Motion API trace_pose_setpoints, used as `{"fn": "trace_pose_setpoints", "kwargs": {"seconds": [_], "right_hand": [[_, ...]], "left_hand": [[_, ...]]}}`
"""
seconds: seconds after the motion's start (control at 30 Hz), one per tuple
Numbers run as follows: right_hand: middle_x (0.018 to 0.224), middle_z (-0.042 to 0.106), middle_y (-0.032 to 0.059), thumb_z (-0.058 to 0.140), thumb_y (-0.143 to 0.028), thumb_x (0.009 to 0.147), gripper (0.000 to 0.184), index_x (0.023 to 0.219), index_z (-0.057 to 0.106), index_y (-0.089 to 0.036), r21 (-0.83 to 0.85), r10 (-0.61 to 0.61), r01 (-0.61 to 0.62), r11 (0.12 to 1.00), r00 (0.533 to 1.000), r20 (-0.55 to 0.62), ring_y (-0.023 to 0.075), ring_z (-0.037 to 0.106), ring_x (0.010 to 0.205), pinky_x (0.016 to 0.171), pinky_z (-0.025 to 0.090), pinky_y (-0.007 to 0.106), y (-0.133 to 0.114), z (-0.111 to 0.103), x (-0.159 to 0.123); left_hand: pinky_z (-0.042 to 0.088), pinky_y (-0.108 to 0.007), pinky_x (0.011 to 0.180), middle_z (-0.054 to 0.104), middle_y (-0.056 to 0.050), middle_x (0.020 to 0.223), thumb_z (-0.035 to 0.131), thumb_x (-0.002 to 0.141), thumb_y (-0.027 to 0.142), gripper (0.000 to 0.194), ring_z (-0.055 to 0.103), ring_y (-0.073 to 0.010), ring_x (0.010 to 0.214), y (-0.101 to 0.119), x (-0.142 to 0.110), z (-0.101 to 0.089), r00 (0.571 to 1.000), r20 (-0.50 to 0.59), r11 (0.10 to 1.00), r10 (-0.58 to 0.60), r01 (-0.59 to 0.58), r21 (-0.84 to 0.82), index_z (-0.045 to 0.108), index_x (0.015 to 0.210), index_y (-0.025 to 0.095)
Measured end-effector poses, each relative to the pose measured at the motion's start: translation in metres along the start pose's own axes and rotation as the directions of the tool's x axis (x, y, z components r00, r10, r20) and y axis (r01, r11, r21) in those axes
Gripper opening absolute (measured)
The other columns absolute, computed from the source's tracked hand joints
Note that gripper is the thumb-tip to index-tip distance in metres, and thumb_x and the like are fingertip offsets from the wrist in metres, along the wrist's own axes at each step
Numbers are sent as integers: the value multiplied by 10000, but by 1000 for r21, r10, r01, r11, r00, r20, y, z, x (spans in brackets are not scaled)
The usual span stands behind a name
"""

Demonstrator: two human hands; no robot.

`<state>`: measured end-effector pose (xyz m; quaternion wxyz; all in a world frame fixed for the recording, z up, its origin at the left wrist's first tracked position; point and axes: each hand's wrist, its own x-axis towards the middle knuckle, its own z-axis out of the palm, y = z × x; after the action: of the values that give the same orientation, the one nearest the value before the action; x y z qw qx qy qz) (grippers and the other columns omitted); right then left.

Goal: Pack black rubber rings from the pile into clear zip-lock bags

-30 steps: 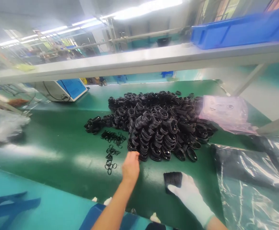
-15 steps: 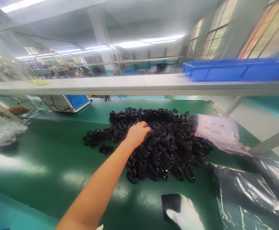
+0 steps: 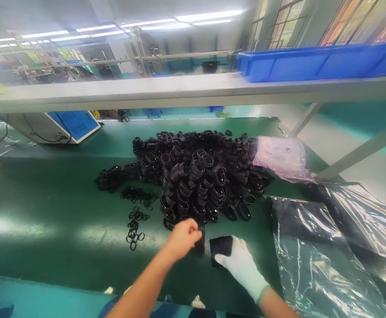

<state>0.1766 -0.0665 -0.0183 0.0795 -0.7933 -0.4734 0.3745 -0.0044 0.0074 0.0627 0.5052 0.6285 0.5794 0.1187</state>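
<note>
In the head view a large pile of glossy black oval pieces point(image 3: 193, 187), many stacked into columns, lies on the green work surface point(image 3: 63, 207). My bare left hand point(image 3: 183, 237) is closed at the near edge of the pile, pinching a short stack of black pieces point(image 3: 201, 242) that looks blurred. To its right my right hand point(image 3: 241, 263), in a white glove, grips a thicker stack of black pieces point(image 3: 221, 246). The two stacks are close but apart. Thin black rings point(image 3: 135, 227) lie loose left of my left hand.
A white shelf point(image 3: 130, 92) crosses above the surface, carrying a blue bin point(image 3: 308, 64). A blue-and-grey machine point(image 3: 70, 126) stands back left. On the right are a pinkish plastic bag point(image 3: 281, 154) and clear bags with dark contents point(image 3: 312, 247).
My left hand has come from the top of the pile toward me and now holds a short stack near my right hand. My right hand keeps its stack. The view has tilted down.
</note>
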Motion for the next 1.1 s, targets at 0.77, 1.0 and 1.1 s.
{"fn": "trace_pose_setpoints", "kwargs": {"seconds": [0.77,1.0,1.1], "right_hand": [[1239,394,206,564,-508,610,919,1328,198,-65,-108,31,-45,993,992,-124,330,395,1154,904,343,408,-6,15,-9],[1222,403,182,564,-494,618,870,1315,251,-78,-82,26,-32,996,997,-78,319,404,1137,896,358,389,-2,12,-6],[1235,394,192,560,-493,623,895,1329,227,-56,-83,20,-26,996,998,-66,323,377,1162,920,342,387,-2,10,-7]], "left_hand": [[386,-186,400,418,80,478,473,756,299,151,426,-66,405,-74,19,89,981,63,915,-183,194,-355,401,679,191],[420,-199,474,496,51,552,546,666,474,319,508,-79,510,-84,13,65,966,187,867,-179,245,-433,444,718,177],[417,-196,477,498,48,556,563,651,483,335,512,-79,519,-83,13,64,963,194,860,-189,257,-440,454,723,174]]}}
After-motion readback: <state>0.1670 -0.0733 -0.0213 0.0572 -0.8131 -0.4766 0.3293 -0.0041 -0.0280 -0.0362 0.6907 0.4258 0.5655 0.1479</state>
